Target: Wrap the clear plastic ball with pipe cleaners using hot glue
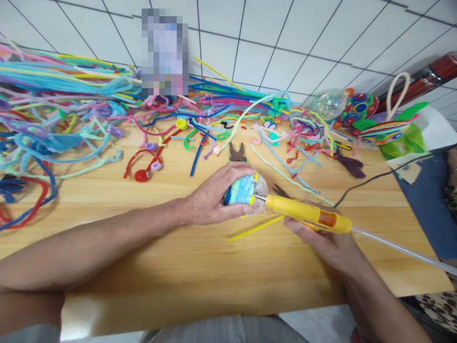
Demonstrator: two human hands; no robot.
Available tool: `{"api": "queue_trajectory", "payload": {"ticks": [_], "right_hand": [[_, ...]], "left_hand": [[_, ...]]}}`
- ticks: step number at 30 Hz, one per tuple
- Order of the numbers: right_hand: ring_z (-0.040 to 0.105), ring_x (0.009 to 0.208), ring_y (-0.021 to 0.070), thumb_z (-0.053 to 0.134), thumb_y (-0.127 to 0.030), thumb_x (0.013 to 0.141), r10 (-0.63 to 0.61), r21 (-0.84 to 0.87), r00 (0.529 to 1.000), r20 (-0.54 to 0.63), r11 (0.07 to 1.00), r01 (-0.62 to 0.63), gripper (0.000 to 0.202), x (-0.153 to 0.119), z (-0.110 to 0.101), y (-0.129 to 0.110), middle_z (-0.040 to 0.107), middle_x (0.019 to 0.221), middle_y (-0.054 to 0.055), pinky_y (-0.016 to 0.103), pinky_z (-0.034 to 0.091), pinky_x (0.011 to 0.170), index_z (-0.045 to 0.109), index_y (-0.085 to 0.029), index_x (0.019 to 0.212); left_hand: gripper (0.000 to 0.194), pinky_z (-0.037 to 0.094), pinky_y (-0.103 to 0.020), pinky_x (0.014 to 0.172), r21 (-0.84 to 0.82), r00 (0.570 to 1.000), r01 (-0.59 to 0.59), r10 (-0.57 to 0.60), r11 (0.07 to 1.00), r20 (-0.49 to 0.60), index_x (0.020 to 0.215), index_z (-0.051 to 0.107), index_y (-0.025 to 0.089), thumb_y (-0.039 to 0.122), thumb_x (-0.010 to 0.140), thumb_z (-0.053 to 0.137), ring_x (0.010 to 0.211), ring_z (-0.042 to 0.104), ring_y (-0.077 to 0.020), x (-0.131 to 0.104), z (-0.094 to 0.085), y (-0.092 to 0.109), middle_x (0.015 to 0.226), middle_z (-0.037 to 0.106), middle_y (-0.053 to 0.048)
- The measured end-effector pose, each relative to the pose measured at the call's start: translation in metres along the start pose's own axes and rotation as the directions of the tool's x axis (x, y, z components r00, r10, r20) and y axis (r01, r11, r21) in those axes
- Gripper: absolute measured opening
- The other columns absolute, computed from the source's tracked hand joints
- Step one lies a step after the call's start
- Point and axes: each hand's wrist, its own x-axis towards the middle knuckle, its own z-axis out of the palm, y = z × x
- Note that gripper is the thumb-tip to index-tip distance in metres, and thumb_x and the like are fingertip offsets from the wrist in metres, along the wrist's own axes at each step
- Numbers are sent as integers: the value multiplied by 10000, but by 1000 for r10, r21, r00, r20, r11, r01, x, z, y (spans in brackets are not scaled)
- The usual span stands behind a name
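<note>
My left hand (pixel 223 195) is wrapped round a clear ball partly covered with blue, green and yellow pipe cleaners (pixel 243 189). In my right hand (pixel 321 238) is a yellow hot glue gun (pixel 303 212), a clear glue stick (pixel 396 250) jutting from its back end. The metal nozzle of the gun reaches the edge of the pipe-cleaner covering; whether it touches I cannot tell. A yellow pipe cleaner (pixel 255 228) lies on the table beneath the gun. Pliers (pixel 237 151) lie just beyond my left hand, and dark scissor-like blades (pixel 281 190) show behind the gun.
Heaps of coloured pipe cleaners (pixel 64 78) line the back and left of the wooden table (pixel 200 281). At the back right sit a clear ball (pixel 330 102) and decorated balls (pixel 359 105). A black cable (pixel 378 176) crosses the right side. A tiled wall (pixel 271 28) stands behind.
</note>
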Motion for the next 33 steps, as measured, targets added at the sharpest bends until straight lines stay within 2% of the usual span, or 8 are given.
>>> {"api": "queue_trajectory", "payload": {"ticks": [12, 19, 25, 33], "right_hand": [[687, 718, 195, 713, -494, 991, 3, 55, 1000, 15, 998, -4, 255, 0, 1, 0, 735, 808, 25, 293, 571, 604, 723, -255, 903], [657, 664, 187, 702, -430, 1003, -6, 107, 999, -50, 994, 11, 176, 0, 4, 8, 715, 801, 19, 295, 521, 544, 742, -269, 944], [710, 762, 227, 729, -448, 982, 2, 91, 1000, 3, 996, -2, 182, 0, 0, 8, 751, 835, 32, 337, 588, 669, 760, -273, 941], [692, 720, 202, 734, -474, 977, 25, 61, 999, 22, 998, -26, 227, -3, 4, 6, 726, 801, 31, 302, 573, 612, 725, -255, 916]], "left_hand": [[709, 522, -557, 1157, 5, 1000, 8, -8, 1000, 3, 1525, 473, 210, 534, 958, 747, 1392, 582, -339, 0, 0, 1, 1427, 628, -196], [723, 514, -563, 1168, 9, 1000, 27, -27, 1000, 13, 1536, 468, 217, 524, 950, 759, 1400, 579, -352, -1, -2, 0, 1443, 617, -202], [716, 510, -566, 1170, 9, 999, 36, -37, 999, 19, 1537, 471, 220, 534, 956, 748, 1403, 575, -351, -1, -3, -1, 1449, 616, -199], [696, 507, -537, 1181, 9, 999, 34, -34, 999, 11, 1522, 480, 195, 513, 964, 749, 1403, 573, -335, 0, -4, 0, 1438, 614, -206]]}}
